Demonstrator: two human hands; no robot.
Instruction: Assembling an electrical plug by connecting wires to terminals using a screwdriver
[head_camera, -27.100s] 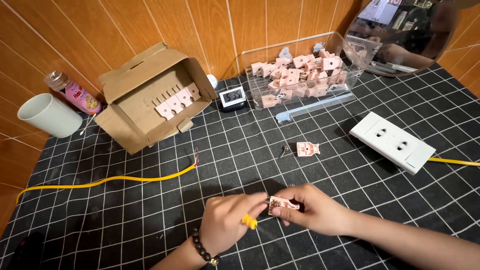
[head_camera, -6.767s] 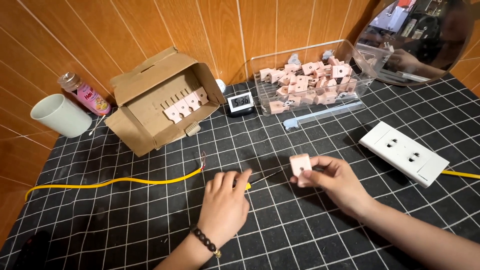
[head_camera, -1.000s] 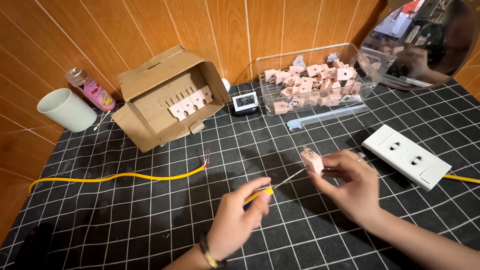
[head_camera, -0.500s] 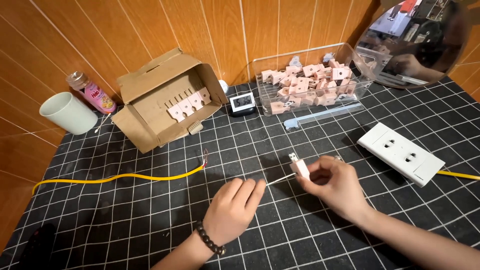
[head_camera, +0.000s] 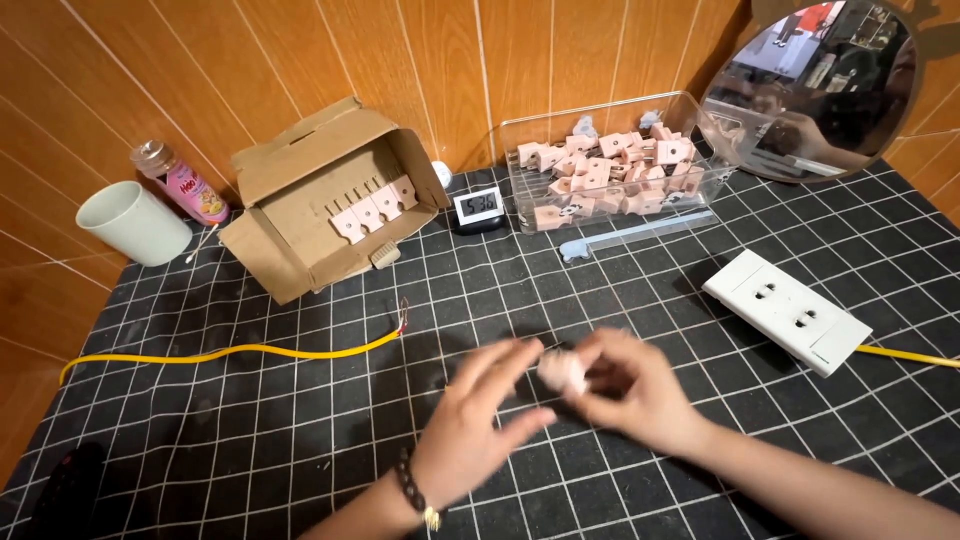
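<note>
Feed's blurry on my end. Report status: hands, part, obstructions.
Right hand grips small pink part. Left hand open, fingers beside it, blurred. Yellow wire lies apart on the mat; white socket plate to the right, nothing blocking.

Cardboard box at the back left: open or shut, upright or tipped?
Open and tipped on its side: the cardboard box has its flaps spread toward the camera, with pink socket parts visible inside.

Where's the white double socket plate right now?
In the head view, the white double socket plate lies flat on the black grid mat at the right, beyond the right hand and in front of the clear bin.
</note>
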